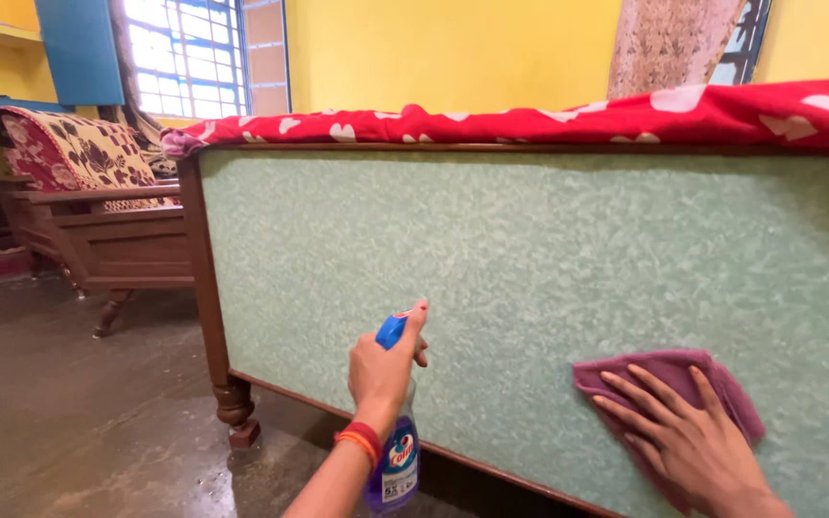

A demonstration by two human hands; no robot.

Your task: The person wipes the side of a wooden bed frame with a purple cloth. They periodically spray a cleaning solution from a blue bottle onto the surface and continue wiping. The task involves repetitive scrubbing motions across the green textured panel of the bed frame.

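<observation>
My left hand (383, 364) grips a spray bottle (394, 460) of purple liquid with a blue nozzle, index finger over the top, nozzle facing the pale green panel (530, 269) of a wooden bed end. My right hand (688, 436) lies flat, fingers spread, pressing a purple cloth (669, 369) against the same panel at the lower right. Red and orange bangles circle my left wrist.
A red blanket with white hearts (530, 120) drapes over the top of the panel. The bed's turned wooden leg (232, 403) stands on a grey floor (69, 412). A wooden sofa with a patterned cover (79, 153) stands at the left under a barred window (184, 53).
</observation>
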